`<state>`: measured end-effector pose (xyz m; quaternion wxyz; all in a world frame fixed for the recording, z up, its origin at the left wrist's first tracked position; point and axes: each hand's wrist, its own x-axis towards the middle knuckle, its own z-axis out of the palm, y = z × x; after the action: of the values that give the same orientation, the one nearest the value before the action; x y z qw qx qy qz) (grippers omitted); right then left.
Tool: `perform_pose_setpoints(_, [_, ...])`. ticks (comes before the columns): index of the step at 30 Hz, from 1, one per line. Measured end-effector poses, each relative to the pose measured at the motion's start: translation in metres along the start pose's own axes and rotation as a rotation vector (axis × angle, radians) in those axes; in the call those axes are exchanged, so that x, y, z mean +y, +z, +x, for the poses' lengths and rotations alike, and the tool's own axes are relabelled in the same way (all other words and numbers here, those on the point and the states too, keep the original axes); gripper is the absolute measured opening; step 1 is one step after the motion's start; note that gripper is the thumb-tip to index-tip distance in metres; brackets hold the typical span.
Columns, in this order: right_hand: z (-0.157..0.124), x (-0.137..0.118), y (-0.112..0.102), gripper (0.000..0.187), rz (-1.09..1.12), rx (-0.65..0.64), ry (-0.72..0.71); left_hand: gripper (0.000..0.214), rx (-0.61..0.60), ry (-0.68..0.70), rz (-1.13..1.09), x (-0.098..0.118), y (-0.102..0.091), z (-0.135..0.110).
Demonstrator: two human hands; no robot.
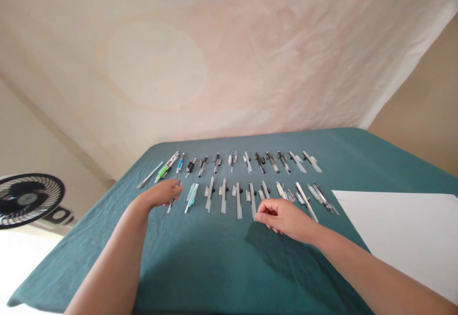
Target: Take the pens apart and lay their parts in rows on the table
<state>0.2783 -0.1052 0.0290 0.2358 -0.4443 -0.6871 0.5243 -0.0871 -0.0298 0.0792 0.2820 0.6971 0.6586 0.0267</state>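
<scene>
Two rows of pens and pen parts lie on a teal cloth (214,257) that covers the table. The far row of pens (232,161) runs left to right; the near row of pens and clear barrels (250,195) lies just beyond my hands. My left hand (162,194) reaches to the left end of the near row, fingers curled on a thin dark pen (172,203). My right hand (284,219) hovers low near the middle of the near row, fingers curled in a pinch beside a clear barrel (253,203); whether it holds anything is unclear.
A white sheet of paper (400,234) lies on the cloth at the right. A black fan (28,200) stands off the table at the left. A pale draped sheet (214,57) hangs behind the table.
</scene>
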Motion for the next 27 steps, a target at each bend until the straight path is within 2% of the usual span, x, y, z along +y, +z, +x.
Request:
perform_pose_setpoints(2, [0.0, 0.0, 0.0, 0.026, -0.01, -0.004, 0.001, 0.025, 0.02, -0.076, 0.195, -0.013, 0.006, 0.01])
perform_pose_setpoints(5, [0.0, 0.0, 0.0, 0.026, -0.017, -0.008, 0.005, 0.024, 0.105, -0.134, 0.381, -0.018, 0.018, 0.021])
perform_pose_setpoints(14, [0.002, 0.002, 0.002, 0.026, -0.035, -0.031, 0.017, 0.031, 0.162, -0.18, 0.466, -0.027, 0.031, 0.032])
perform_pose_setpoints(21, [0.001, 0.0, 0.002, 0.026, -0.046, -0.033, 0.034, 0.04, 0.24, -0.139, 0.342, -0.049, 0.025, 0.026])
perform_pose_setpoints(27, [0.001, 0.002, 0.003, 0.025, -0.033, -0.042, 0.029, 0.044, 0.118, -0.216, 0.003, -0.053, 0.016, 0.012])
